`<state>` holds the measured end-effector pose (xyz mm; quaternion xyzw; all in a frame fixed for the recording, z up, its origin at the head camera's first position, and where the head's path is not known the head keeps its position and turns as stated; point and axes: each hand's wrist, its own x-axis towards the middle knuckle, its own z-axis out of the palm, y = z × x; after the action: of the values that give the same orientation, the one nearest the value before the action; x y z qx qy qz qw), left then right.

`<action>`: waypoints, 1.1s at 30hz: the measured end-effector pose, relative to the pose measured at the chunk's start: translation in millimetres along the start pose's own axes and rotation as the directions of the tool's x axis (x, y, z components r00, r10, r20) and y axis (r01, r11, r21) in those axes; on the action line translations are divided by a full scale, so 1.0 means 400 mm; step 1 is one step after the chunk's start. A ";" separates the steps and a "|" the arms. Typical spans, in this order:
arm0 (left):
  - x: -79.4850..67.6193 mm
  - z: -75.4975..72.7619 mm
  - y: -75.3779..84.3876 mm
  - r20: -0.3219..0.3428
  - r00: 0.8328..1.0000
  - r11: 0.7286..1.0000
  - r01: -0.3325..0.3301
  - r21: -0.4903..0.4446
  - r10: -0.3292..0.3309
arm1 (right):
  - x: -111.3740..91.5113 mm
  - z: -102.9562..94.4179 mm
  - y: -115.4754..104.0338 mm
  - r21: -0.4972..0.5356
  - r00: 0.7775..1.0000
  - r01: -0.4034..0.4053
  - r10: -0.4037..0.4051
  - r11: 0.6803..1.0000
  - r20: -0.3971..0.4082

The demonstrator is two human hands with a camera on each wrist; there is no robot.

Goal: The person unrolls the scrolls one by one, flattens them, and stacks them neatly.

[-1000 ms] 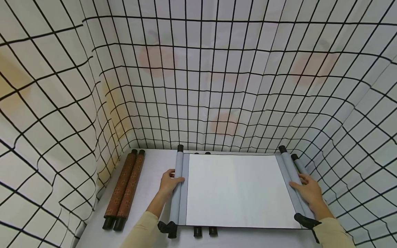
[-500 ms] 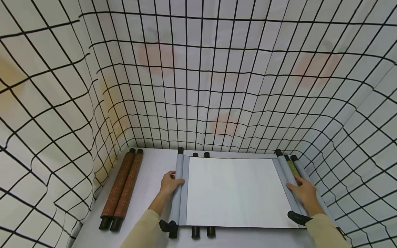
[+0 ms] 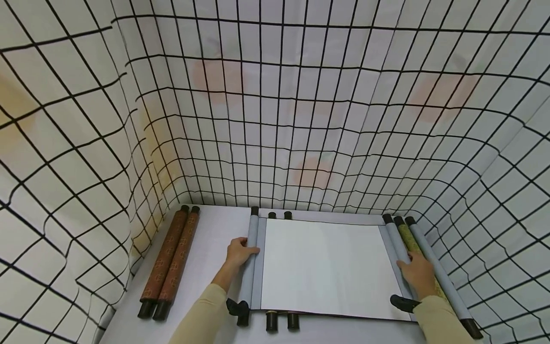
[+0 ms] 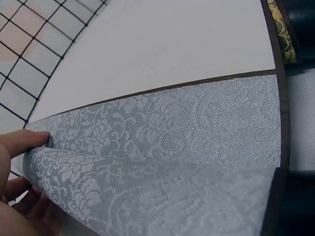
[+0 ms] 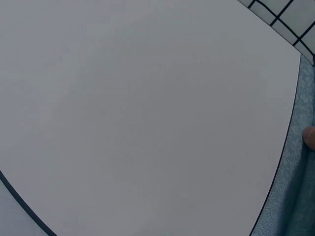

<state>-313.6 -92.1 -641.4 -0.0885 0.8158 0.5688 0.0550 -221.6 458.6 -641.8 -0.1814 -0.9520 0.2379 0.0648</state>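
A partly unrolled scroll with a blank white sheet and grey-blue floral brocade ends lies across the table. My left hand grips its left roll, thumb on top and fingers curled beneath. The left wrist view shows that thumb against the patterned brocade. Around the right roll my right hand holds on, thumb on the inner side, the other fingers mostly hidden. Only the thumb tip enters the right wrist view.
Two rust-brown patterned scrolls lie rolled at the left. Beside my right hand are a yellow-green scroll and a grey-blue one. Black knobs poke out below the sheet. Wire mesh rises around the table.
My right hand and the right roll have moved left, slightly narrowing the open sheet. The yellow-green scroll beside them has come into view. My left hand has kept its grip and barely shifted.
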 end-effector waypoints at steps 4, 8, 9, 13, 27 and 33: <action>0.000 0.002 -0.006 -0.002 1.000 1.000 0.006 0.010 -0.006 | 0.001 0.000 -0.006 -0.020 0.999 -0.021 0.022 1.000 0.042; -0.001 0.005 -0.005 0.004 1.000 0.999 -0.014 0.035 0.014 | 0.008 -0.009 -0.009 -0.030 0.999 -0.017 0.018 0.999 0.048; -0.002 0.006 -0.002 0.007 1.000 0.999 -0.017 0.039 0.017 | 0.010 -0.013 -0.011 -0.034 0.999 -0.014 0.016 0.999 0.043; -0.008 0.011 0.014 0.011 0.999 0.998 -0.038 0.044 0.037 | 0.016 -0.031 -0.020 -0.072 0.999 -0.020 0.022 0.997 0.026; -0.007 0.034 -0.006 0.032 0.998 0.992 -0.060 0.110 0.057 | 0.023 -0.012 -0.016 -0.116 0.998 -0.057 0.055 0.992 -0.019; -0.014 0.050 -0.018 0.012 0.995 0.983 -0.102 0.152 0.101 | 0.011 0.001 -0.006 -0.078 0.995 -0.101 0.100 0.992 -0.011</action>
<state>-306.7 -75.2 -653.7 -0.0413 0.8603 0.5070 0.0344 -226.4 458.3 -640.8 -0.2323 -0.9500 0.2028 0.0490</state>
